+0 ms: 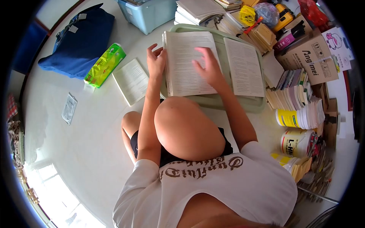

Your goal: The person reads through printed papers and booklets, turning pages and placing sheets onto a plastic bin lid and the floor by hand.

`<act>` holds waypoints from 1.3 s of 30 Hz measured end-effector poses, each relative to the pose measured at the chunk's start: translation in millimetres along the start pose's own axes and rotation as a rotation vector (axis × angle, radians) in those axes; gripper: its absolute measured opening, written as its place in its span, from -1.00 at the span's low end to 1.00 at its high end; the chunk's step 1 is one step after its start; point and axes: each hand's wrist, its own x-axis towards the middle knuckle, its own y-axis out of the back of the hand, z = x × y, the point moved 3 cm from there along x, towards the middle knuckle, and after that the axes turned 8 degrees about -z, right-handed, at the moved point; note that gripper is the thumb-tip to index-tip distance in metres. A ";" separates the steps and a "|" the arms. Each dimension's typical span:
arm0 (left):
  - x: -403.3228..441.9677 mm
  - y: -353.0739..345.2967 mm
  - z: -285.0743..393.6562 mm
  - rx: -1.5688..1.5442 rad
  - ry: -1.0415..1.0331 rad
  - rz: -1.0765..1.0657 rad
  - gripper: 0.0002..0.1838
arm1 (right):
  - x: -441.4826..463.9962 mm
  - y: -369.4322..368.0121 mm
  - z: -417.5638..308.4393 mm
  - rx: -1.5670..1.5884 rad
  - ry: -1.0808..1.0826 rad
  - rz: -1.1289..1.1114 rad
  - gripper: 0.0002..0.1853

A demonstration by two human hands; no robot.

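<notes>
A thick stack of printed pages [186,81] lies on a pale green plastic lid or tray [247,104] in front of my raised knee. My left hand [156,62] is at the stack's left edge, its fingers loosely bent and apart, the thumb side against the paper edge. Over the right part of the top page is my right hand [208,70], fingers spread, slightly blurred, holding nothing. Whether its fingertips touch the page I cannot tell. To its right, another printed sheet or thin stack [243,68] lies on the same green surface.
An open booklet [132,81] lies on the floor at left, near a green tissue pack [105,65] and a blue bag [81,45]. A light blue bin [150,17] stands behind. Books [291,89], a cardboard box [310,59] and buckets [294,142] line the right side.
</notes>
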 end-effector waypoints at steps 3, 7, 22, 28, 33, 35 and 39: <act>1.3 5.0 4.8 -0.114 0.122 0.016 -0.41 | 16.7 -41.1 7.8 0.158 -0.091 -0.059 -0.54; -2.0 -0.2 13.8 -0.231 0.092 -0.028 -0.43 | 20.1 -60.4 14.1 0.281 -0.103 0.021 -0.55; -31.8 -23.7 30.1 -0.610 0.279 -0.312 -0.58 | 19.6 -63.0 25.5 0.425 -0.172 0.009 -0.42; -33.0 -24.6 33.5 -0.746 0.257 -0.341 -0.65 | 19.4 -58.8 24.4 0.564 -0.196 0.048 -0.42; -31.6 -23.4 28.5 -0.764 0.248 -0.390 -0.64 | 19.3 -56.6 22.0 0.632 -0.207 0.049 -0.39; -32.5 -23.8 30.2 -0.769 0.250 -0.393 -0.64 | 20.2 -56.1 19.6 0.632 -0.193 0.044 -0.38; -32.0 -24.0 29.1 -0.776 0.231 -0.398 -0.63 | 19.5 -57.7 18.8 0.676 -0.168 0.051 -0.37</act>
